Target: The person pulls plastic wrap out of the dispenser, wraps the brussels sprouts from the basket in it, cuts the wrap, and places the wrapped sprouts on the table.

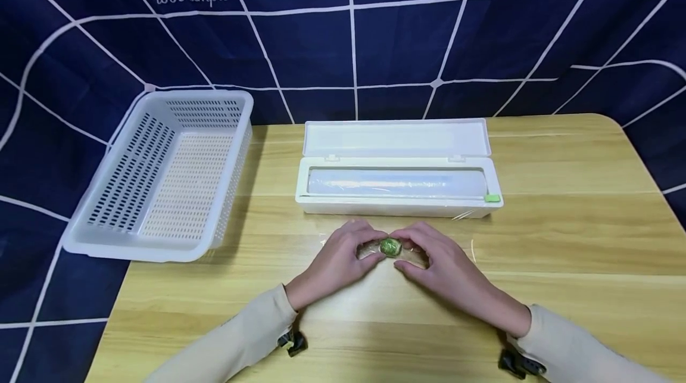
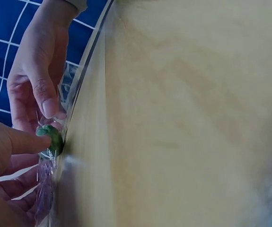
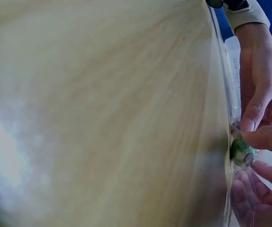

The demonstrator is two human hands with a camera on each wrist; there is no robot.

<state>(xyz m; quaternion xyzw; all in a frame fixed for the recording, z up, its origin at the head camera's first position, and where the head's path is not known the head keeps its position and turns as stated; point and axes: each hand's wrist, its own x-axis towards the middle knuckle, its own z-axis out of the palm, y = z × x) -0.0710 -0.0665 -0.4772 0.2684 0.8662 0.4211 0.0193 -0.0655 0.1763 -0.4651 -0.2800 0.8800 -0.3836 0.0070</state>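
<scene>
A small green Brussels sprout (image 1: 390, 246) sits in clear cling film (image 2: 46, 184) between both hands, close over the table. From its left side the left hand (image 1: 345, 261) holds it with curled thumb and fingers; in the left wrist view that thumb lies on the sprout (image 2: 55, 141). The right hand (image 1: 447, 261) curls in from the other side, thumb and index fingertips at the sprout. Its pale stem end faces the camera in the right wrist view, where the film catches light around the sprout (image 3: 242, 152).
Behind the hands stands a white cling film dispenser (image 1: 399, 207), lid (image 1: 396, 137) raised, with a film roll (image 1: 396, 183) inside and a green slider (image 1: 492, 198) at its right end. A white perforated basket (image 1: 243, 150) stands at the left. Dark blue gridded cloth (image 1: 396, 43) hangs behind the wooden table (image 1: 568, 216).
</scene>
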